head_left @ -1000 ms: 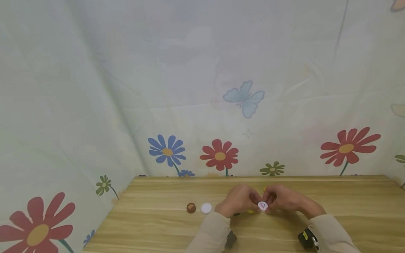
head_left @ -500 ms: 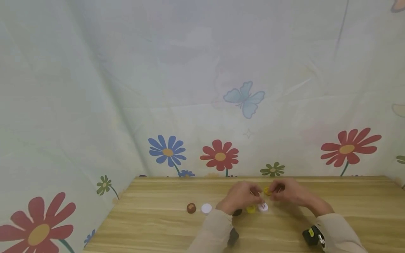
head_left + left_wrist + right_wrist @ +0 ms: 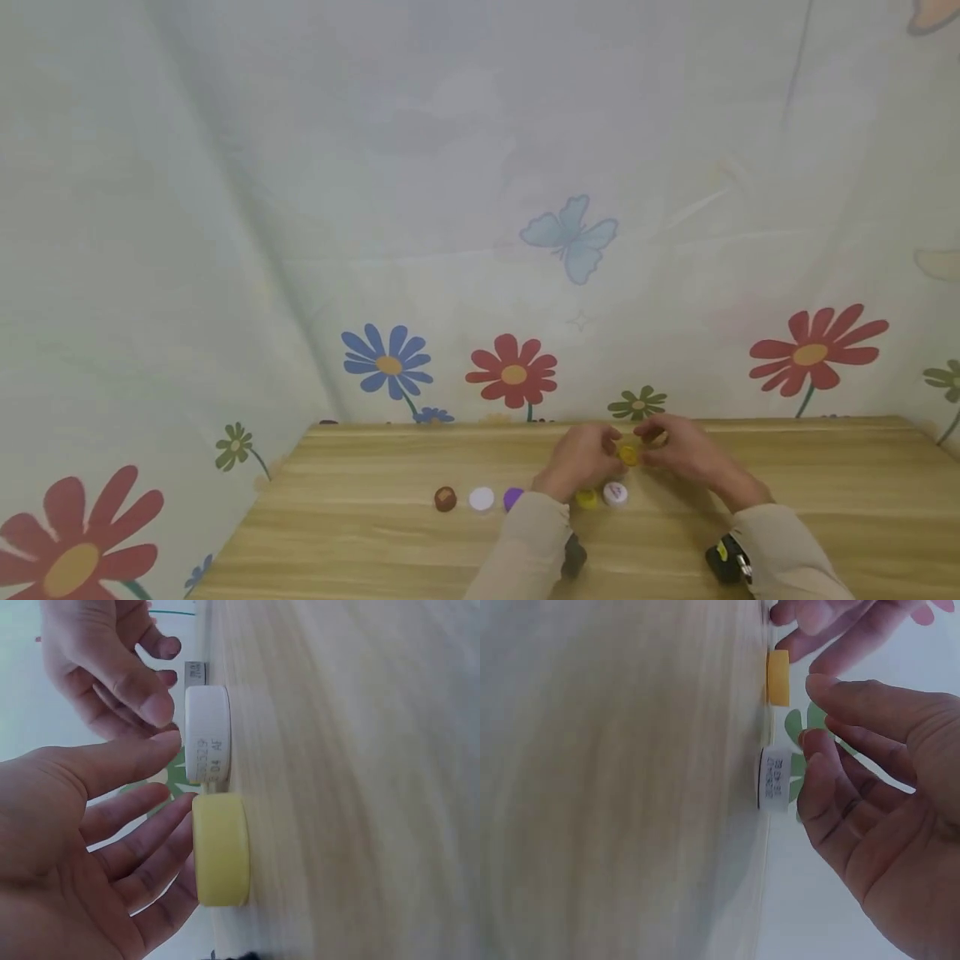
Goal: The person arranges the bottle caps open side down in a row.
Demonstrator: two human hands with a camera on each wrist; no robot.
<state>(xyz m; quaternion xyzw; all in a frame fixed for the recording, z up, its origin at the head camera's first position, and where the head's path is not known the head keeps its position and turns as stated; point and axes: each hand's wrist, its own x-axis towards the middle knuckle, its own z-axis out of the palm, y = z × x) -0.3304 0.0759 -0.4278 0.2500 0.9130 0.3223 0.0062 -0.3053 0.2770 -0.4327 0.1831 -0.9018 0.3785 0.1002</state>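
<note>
In the head view my left hand [image 3: 581,458] and right hand [image 3: 686,454] face each other across a yellow bottle cap [image 3: 628,454]. In the right wrist view this yellow cap [image 3: 778,677] stands on the table, the left fingertips close beside it; whether they touch it I cannot tell. Both hands have loosely bent fingers with nothing held between them. Nearer to me lie a white cap with red print [image 3: 616,493] and another yellow cap [image 3: 587,499]. A white cap with printed digits [image 3: 775,778] stands by the right fingers; the right hand hides it in the head view.
To the left on the wood-grain table [image 3: 360,533] lie a brown cap [image 3: 446,499], a plain white cap [image 3: 482,500] and a purple cap [image 3: 513,498], partly behind the left sleeve. A flower-printed cloth [image 3: 420,208] hangs behind the table's back edge.
Both hands have let go of the white cap with red print and moved back to the far yellow cap. The left forearm has shifted right, uncovering the purple cap.
</note>
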